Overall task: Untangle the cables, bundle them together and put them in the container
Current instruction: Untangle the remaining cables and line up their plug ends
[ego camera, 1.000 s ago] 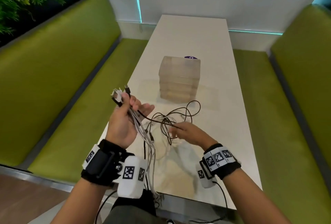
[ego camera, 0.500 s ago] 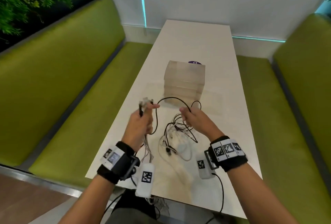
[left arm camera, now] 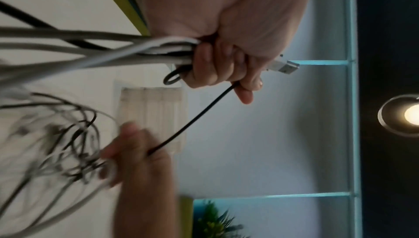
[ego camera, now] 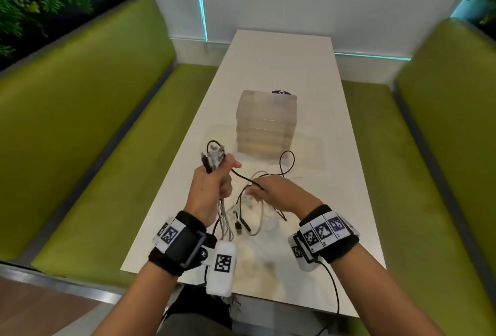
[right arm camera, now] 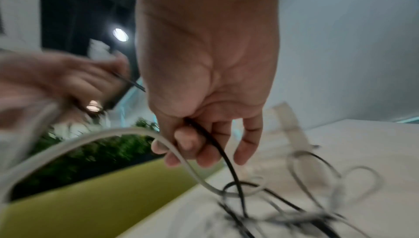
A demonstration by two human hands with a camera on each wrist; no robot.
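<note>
1. Left hand is fisted round a bunch of cable ends; white and black plugs stick out the top of the fist, and the gathered white cables hang below it toward the tabletop.
2. Left wrist view: fingers curled tight round the bunch, with the thumb and forefinger also pinching one black cable.
3. Right hand pinches that same black cable; it runs nearly taut between the two hands. Right wrist view shows fingers curled loosely, with a white cable draped across them too.
4. The rest of the cables, the tangle, lies loose on the tabletop between and below the hands, with a black loop reaching toward the container.
5. Container, translucent, stands further up the tabletop, just beyond the loop. Open or lidded: cannot tell.
6. Handling, judged: cables are light, limp and springy, with smooth, slippery jackets; plugs are the only stiff parts and snag in loops.
7. Best hold, judged: near the plug ends for the bunch; slide a light pinch along one strand to free it, without yanking or knots tighten.
</note>
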